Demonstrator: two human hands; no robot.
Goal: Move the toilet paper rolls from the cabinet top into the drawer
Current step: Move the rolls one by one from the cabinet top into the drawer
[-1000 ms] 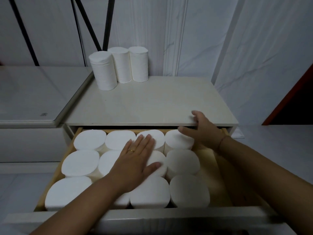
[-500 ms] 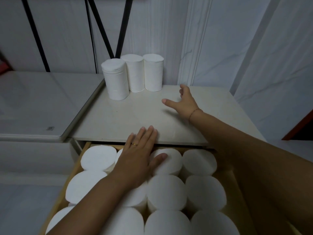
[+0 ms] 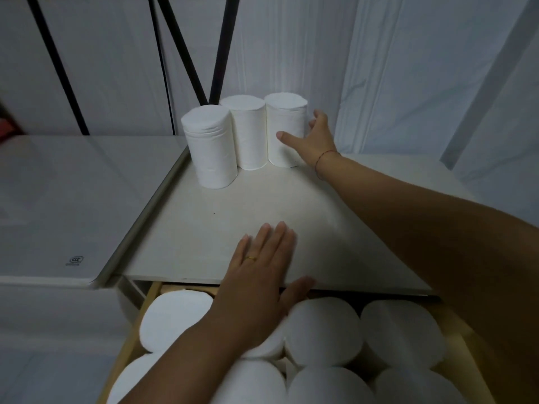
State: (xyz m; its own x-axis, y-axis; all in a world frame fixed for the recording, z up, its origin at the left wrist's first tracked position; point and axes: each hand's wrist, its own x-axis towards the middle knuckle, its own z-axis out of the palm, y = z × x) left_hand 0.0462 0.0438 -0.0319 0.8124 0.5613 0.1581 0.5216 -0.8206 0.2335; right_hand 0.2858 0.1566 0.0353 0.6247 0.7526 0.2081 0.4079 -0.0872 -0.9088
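right grip [image 3: 316, 141] spans the rightmost roll [image 3: 285, 132], thumb in front, fingers behind.
pick-up step: it stands with two others at the back of the cabinet top [image 3: 204, 243]; my left grip [image 3: 262, 275] lies flat at the front edge. next i lift it to the crowded drawer [image 3: 128, 345].

Three rolls [image 3: 250, 135] atop cabinet [image 3: 204, 243]; two hands [image 3: 259, 275]

— The three rolls [image 3: 248, 135] up there?
— Plain white, the rightmost roll [image 3: 284, 118] included; the cabinet top [image 3: 233, 217] is cream, with no pattern.
— And the drawer [image 3: 128, 345]?
— Pale yellowish wood at its side; the stored rolls [image 3: 323, 330] white too; the wall [image 3: 291, 39] white with faint grey veins, crossed by black bars [image 3: 226, 48]; a gold ring [image 3: 250, 258] on the left hand [image 3: 259, 284]; a thin red thread [image 3: 326, 154] at the wrist of the right hand [image 3: 316, 138].
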